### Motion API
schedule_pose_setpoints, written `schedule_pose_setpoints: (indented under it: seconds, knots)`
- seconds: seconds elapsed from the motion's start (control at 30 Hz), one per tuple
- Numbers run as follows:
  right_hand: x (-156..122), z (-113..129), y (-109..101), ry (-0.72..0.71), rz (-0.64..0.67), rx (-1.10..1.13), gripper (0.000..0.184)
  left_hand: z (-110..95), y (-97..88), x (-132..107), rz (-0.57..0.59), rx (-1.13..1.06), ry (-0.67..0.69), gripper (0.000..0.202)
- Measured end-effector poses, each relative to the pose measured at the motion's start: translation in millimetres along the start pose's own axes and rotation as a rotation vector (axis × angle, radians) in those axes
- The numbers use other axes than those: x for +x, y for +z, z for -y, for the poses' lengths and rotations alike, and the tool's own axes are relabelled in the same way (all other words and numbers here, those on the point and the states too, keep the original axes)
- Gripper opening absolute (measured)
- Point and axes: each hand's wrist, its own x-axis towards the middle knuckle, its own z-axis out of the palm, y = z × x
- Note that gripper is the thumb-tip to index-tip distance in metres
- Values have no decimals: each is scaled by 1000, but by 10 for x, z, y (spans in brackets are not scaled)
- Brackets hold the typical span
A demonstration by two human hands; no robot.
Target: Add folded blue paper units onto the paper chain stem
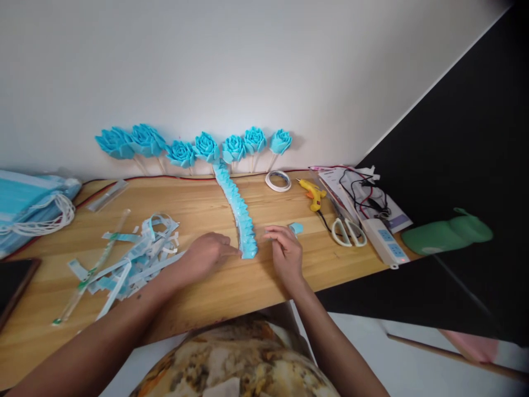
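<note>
A long pleated strip of overlapping light-blue petals (237, 207) runs from the back of the table towards me. At its near end my left hand (209, 253) touches the left edge with the index finger stretched out, the other fingers partly curled. Just right of the strip hovers my right hand (287, 251), its fingers loosely bent and apart, with nothing visible in them. Beside its knuckles lies a small loose light-blue piece (296, 227). Several blue handmade flowers on sticks, among them a rose-like flower (281, 141), lean against the wall behind.
Cut strips (142, 253) and a clear glue stick (68, 303) lie left. A tape roll (278, 181), yellow glue gun (313, 196), scissors (349, 232), power strip (384, 242) and green bottle (446, 234) are on the right. Blue packs (28, 204) sit far left.
</note>
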Motion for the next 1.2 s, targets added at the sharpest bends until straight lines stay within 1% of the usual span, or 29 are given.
schedule_pose_setpoints:
  seconds: [0.07,0.17,0.27,0.37,0.47,0.53,0.6,0.67,0.73,0.8,0.9,1.03,1.13,1.2]
  knots:
    - [1,-23,2,12,-25,8,34,18,12,-5,-19,-50,22,39]
    - [2,-52,2,36,-61,19,33,99,46,-13,-57,-198,28,36]
    - [3,-64,2,60,-90,28,32,191,88,-5,-81,-351,-16,33]
    - [3,-61,9,83,-116,40,32,238,113,17,-79,-439,-73,31]
    - [11,-74,-5,137,-163,54,35,235,117,43,-54,-453,-133,30]
    - [26,-106,-51,219,-233,71,36,221,114,60,-33,-439,-172,31]
    - [45,-159,-139,309,-338,95,36,208,112,78,-13,-413,-200,31]
    - [55,-221,-263,367,-430,100,35,198,111,96,-1,-380,-210,31]
    - [43,-283,-399,381,-467,64,35,188,107,112,10,-346,-211,31]
    - [7,-336,-516,373,-441,6,34,175,97,127,19,-307,-218,32]
    - [-57,-382,-619,313,-354,-86,33,145,71,148,49,-252,-237,33]
    - [-83,-326,-651,127,-227,-234,32,107,51,164,69,-239,-261,34]
    - [-73,-205,-660,-25,-29,-358,28,91,65,152,62,-263,-258,32]
    - [-77,-134,-663,-86,124,-462,26,82,85,131,42,-278,-229,31]
